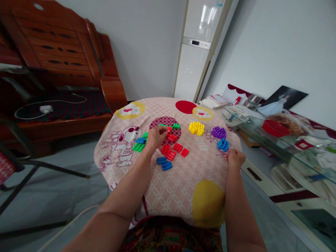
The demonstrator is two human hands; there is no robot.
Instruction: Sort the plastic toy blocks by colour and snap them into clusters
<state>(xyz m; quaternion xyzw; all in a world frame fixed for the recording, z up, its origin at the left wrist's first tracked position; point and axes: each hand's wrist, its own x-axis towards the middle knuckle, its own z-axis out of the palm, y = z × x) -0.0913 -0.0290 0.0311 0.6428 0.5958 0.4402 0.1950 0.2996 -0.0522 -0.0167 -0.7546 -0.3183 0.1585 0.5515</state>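
Observation:
My left hand (156,137) reaches over the middle of the round table, its thumb and fingers pinched at a small red plastic piece (168,129). More red ribbed plastic pieces (171,155) lie just below and to its right. Green pieces (138,147) are partly hidden beside that hand, with a blue piece (140,140) on top of them. Nearer me are two or so blue pieces (166,165). By the table's right edge my right hand (236,158) rests with curled fingers, close to a cluster of blue pieces (223,145); what it holds, if anything, is hidden.
A patterned cloth (173,196) covers the table. Yellow pieces (196,128) and purple pieces (219,132) stand in clusters towards the right. A glass-topped cabinet (296,147) with bags and papers runs along the right wall. A wooden bench (60,56) stands at the left.

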